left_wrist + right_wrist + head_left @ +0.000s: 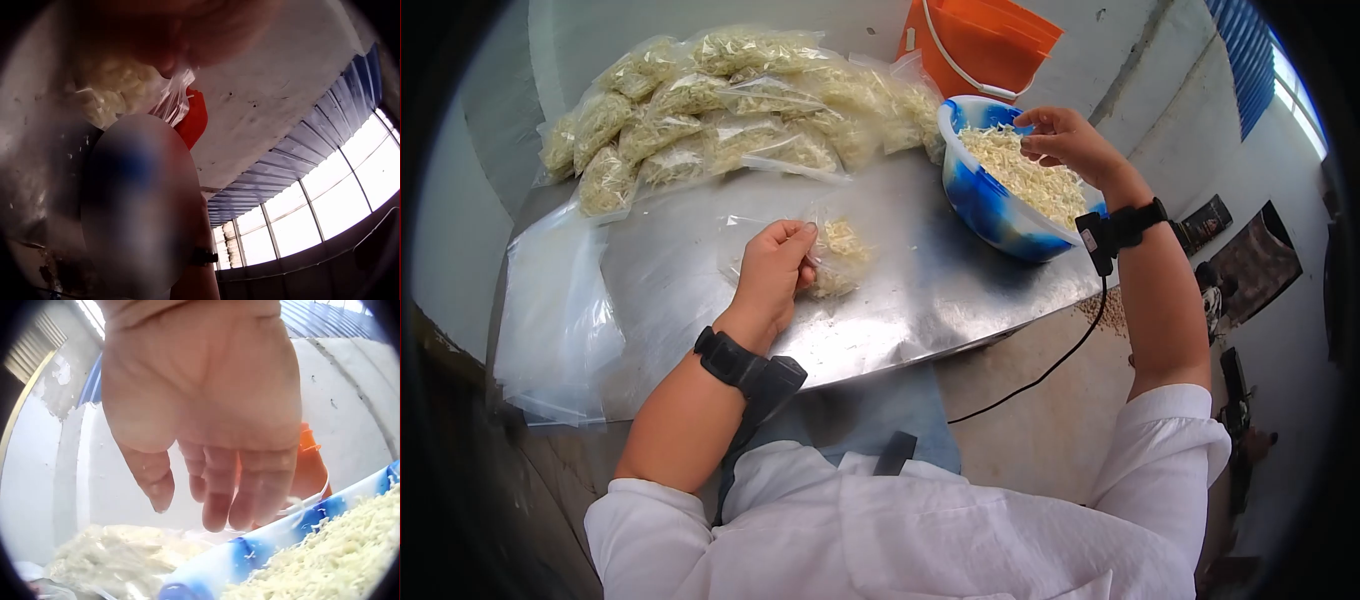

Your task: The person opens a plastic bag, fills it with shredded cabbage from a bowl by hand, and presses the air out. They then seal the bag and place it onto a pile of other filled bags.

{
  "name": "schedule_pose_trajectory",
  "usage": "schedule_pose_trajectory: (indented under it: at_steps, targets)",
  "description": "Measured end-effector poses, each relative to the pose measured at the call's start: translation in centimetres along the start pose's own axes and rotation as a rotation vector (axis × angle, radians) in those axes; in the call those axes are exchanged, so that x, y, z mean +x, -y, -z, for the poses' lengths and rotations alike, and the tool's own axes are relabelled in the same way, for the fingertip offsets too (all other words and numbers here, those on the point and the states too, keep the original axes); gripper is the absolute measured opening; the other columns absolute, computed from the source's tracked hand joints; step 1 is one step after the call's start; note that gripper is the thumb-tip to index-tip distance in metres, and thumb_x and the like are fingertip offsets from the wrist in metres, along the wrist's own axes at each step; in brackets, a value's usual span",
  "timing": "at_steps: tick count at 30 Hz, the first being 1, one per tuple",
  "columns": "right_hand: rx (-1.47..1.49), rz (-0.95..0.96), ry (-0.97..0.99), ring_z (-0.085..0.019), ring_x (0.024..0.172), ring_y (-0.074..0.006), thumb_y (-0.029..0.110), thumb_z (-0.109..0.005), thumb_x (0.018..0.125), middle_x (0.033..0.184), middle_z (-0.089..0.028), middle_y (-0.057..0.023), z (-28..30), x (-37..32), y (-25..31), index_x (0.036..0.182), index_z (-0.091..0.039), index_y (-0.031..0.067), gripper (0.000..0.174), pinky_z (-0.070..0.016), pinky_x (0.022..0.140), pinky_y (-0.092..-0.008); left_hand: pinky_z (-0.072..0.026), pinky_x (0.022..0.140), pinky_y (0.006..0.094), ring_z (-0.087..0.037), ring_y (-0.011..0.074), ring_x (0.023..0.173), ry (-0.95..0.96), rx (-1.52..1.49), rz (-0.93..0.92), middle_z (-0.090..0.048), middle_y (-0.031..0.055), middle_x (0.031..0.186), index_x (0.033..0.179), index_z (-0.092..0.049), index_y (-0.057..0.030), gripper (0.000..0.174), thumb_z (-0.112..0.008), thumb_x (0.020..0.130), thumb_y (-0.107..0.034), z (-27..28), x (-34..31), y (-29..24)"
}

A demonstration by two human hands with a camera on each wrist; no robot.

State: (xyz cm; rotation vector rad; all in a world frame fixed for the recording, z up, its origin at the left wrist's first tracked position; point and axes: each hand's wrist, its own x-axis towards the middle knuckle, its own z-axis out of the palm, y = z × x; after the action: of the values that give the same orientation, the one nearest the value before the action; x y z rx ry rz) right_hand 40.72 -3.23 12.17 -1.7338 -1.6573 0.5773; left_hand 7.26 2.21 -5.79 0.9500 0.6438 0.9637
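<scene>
My left hand (770,272) pinches the edge of a clear plastic bag (842,258) partly filled with pale shreds, low over the metal table. In the left wrist view, shreds (119,84) show through clear plastic beneath the blurred fingers. My right hand (1072,148) hovers over the far rim of a blue-and-white bowl (990,222) that holds a heap of pale yellowish shreds (1030,180). Seen in the right wrist view, its fingers (219,487) hang loosely downward with nothing between them.
Many filled clear bags (700,110) lie piled along the back of the metal table (900,300). Flat plastic bags (555,300) are stacked at its left end. An orange bucket (975,50) with a white handle stands behind the bowl. A cable (1050,375) hangs from the right wrist.
</scene>
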Motion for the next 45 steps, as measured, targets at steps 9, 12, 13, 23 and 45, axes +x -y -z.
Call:
schedule_pose_trajectory:
  at_steps: [9, 12, 13, 23, 45]
  targets:
    - [-0.477, -0.597, 0.003, -0.046, 0.114, -0.0335, 0.023, -0.068, 0.074, 0.124, -0.047, -0.0198, 8.1, 0.6, -4.5, 0.128, -0.043, 0.0073, 0.062, -0.0462, 0.084, -0.0480, -0.0383, 0.046, 0.0184, -0.044, 0.0056, 0.048, -0.048, -0.022, 0.013, -0.051, -0.0004, 0.064, 0.083, -0.054, -0.0051, 0.010, -0.055, 0.087, -0.014, -0.6, -0.4, 0.0]
    - [-0.512, -0.686, 0.022, -0.045, 0.116, -0.0343, 0.025, -0.069, 0.072, 0.127, -0.045, -0.0185, 8.6, 1.7, -5.7, 0.132, -0.039, 0.0108, 0.068, -0.0481, 0.081, -0.0486, -0.0381, 0.046, 0.0185, -0.044, 0.0056, 0.048, -0.047, -0.020, 0.020, -0.052, -0.0007, 0.065, 0.084, -0.054, -0.0057, 0.008, -0.055, 0.087, -0.013, -0.5, -0.3, 0.1]
    - [-0.541, -0.714, 0.036, -0.044, 0.116, -0.0354, 0.026, -0.069, 0.073, 0.128, -0.044, -0.0176, 8.3, 2.1, -6.1, 0.132, -0.039, 0.0116, 0.068, -0.0478, 0.081, -0.0499, -0.0380, 0.046, 0.0185, -0.044, 0.0057, 0.049, -0.050, -0.027, 0.023, -0.052, -0.0007, 0.065, 0.084, -0.054, -0.0057, 0.008, -0.055, 0.087, -0.013, -0.5, -0.4, 0.2]
    - [-0.501, -0.868, 0.179, -0.038, 0.122, -0.0368, 0.035, -0.073, 0.069, 0.136, -0.034, -0.0171, 6.6, 7.4, -11.4, 0.137, -0.030, 0.0183, 0.082, -0.0466, 0.084, -0.0517, -0.0378, 0.047, 0.0185, -0.045, 0.0067, 0.050, -0.079, -0.053, 0.037, -0.055, 0.0013, 0.069, 0.086, -0.054, -0.0050, 0.008, -0.056, 0.087, -0.013, -0.6, -0.4, 0.4]
    - [-0.701, -0.085, 0.481, -0.048, 0.112, -0.0255, 0.009, -0.074, 0.064, 0.119, -0.054, -0.0115, 1.4, 2.4, -3.8, 0.115, -0.059, 0.0175, 0.054, -0.0355, 0.098, -0.0329, -0.0370, 0.048, 0.0189, -0.043, 0.0064, 0.050, -0.051, 0.039, -0.014, -0.051, 0.0000, 0.065, 0.086, -0.054, -0.0033, 0.012, -0.057, 0.086, -0.015, -0.6, -0.2, 1.0]
